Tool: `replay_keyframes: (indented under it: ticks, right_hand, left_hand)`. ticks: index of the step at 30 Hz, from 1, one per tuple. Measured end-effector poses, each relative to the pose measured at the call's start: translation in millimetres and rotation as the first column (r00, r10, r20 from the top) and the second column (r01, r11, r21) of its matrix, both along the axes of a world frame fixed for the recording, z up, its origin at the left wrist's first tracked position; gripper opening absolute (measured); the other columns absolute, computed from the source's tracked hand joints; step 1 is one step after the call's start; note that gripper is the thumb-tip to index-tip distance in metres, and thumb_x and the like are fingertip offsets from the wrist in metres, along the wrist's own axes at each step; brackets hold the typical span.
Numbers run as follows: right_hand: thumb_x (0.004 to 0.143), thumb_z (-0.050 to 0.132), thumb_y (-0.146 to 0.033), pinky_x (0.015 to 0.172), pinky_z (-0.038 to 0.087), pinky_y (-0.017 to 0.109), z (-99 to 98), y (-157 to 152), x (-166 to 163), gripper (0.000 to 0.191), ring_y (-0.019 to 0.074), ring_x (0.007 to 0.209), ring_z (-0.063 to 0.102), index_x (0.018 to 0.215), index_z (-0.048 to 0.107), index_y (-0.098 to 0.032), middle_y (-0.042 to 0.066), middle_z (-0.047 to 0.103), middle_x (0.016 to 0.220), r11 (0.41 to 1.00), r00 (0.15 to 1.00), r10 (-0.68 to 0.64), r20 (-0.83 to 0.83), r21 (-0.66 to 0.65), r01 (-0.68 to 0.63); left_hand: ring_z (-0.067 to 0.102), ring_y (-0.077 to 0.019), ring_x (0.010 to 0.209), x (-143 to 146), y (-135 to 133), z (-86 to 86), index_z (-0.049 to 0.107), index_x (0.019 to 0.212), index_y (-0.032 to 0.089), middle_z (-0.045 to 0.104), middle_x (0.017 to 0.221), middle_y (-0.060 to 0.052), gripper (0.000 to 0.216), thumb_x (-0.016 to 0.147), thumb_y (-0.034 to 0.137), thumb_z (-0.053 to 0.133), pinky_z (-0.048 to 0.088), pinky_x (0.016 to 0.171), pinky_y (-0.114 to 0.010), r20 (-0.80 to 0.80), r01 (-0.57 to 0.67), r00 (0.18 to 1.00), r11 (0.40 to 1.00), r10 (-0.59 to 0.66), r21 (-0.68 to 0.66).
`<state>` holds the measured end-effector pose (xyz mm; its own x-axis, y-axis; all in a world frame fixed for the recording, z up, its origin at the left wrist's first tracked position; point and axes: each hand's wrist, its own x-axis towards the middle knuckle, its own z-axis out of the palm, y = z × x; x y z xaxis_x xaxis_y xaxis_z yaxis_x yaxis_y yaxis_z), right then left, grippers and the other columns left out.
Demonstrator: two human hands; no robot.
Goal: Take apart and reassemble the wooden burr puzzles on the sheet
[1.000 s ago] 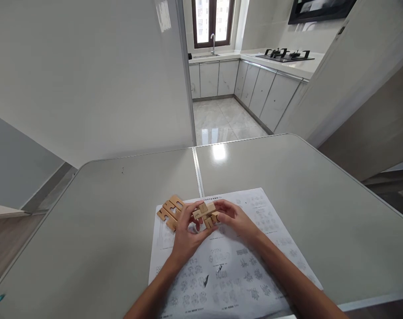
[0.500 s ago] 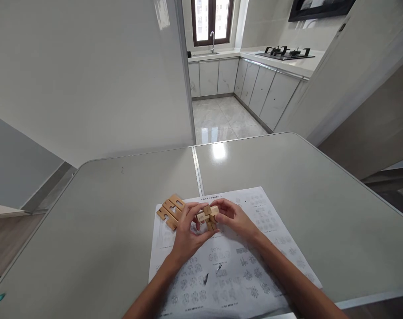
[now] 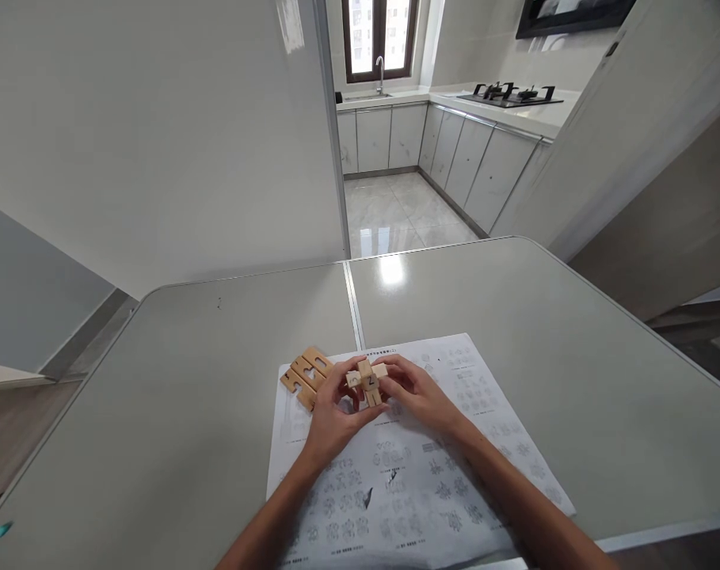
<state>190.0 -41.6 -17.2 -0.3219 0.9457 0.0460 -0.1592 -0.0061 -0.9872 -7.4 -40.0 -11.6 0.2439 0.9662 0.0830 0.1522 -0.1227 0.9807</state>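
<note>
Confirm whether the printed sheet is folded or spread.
Spread: the printed sheet lies open on the table, both far corners and many diagrams visible.

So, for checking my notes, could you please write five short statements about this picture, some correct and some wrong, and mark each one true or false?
1. The left hand holds an interlocking wooden puzzle. True.
2. The right hand is apart from the puzzle. False: the right hand has its fingers on the puzzle too.
3. Loose notched wooden pieces lie beside the left hand. True.
4. The paper sheet below both hands is blank. False: the paper sheet bears many small printed diagrams.
5. A gas hob sits on the kitchen counter. True.
</note>
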Motion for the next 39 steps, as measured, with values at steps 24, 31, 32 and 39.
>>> replay_keyframes:
  ticks: [24, 31, 32, 39]
  right_hand:
    - [0.100, 0.062, -0.057, 0.072, 0.056, 0.032, -10.0, 13.9, 7.1, 0.036, 0.0207, 0.084, 0.060, 0.097, 0.073, -0.024, 0.006, 0.065, 0.096, 0.944, 0.933, -0.295, -0.205, -0.212, 0.252]
    - [0.087, 0.083, -0.046, 0.054, 0.054, 0.025, -28.0, 28.1, 29.6, 0.028, 0.0130, 0.065, 0.052, 0.088, 0.065, -0.025, -0.001, 0.057, 0.081, 0.846, 0.684, -0.508, -0.524, -0.452, 0.282]
    - [0.087, 0.083, -0.045, 0.053, 0.054, 0.024, -30.0, 28.9, 31.1, 0.028, 0.0124, 0.065, 0.052, 0.089, 0.064, -0.025, -0.001, 0.056, 0.081, 0.847, 0.669, -0.514, -0.538, -0.443, 0.295]
    - [0.089, 0.083, -0.047, 0.056, 0.057, 0.020, -37.9, 31.1, 36.8, 0.028, 0.0103, 0.065, 0.052, 0.095, 0.063, -0.027, -0.004, 0.052, 0.079, 0.842, 0.607, -0.538, -0.585, -0.412, 0.349]
  left_hand:
    - [0.064, -0.0120, 0.080, 5.5, 0.2, 3.6, 0.057, 0.141, 0.030, 0.062, 0.137, -0.010, 0.056, 0.090, 0.035, 0.079, 0.052, 0.062, -0.024, 0.049, -0.031, 0.998, 0.999, 0.033, -0.033]
    - [0.063, -0.0138, 0.081, 6.3, 0.8, 8.2, 0.064, 0.126, 0.024, 0.066, 0.105, -0.006, 0.039, 0.092, 0.036, 0.076, 0.050, 0.063, -0.023, 0.000, -0.028, 1.000, 0.999, 0.028, -0.045]
    - [0.063, -0.0134, 0.080, 6.2, 0.9, 7.5, 0.065, 0.124, 0.024, 0.065, 0.105, -0.005, 0.036, 0.092, 0.036, 0.075, 0.050, 0.064, -0.023, -0.001, -0.026, 1.000, 0.999, 0.026, -0.035]
    - [0.061, -0.0113, 0.078, 6.2, 1.1, 4.3, 0.067, 0.116, 0.024, 0.060, 0.126, -0.008, 0.025, 0.094, 0.035, 0.072, 0.053, 0.068, -0.025, -0.006, -0.015, 1.000, 1.000, 0.015, 0.022]
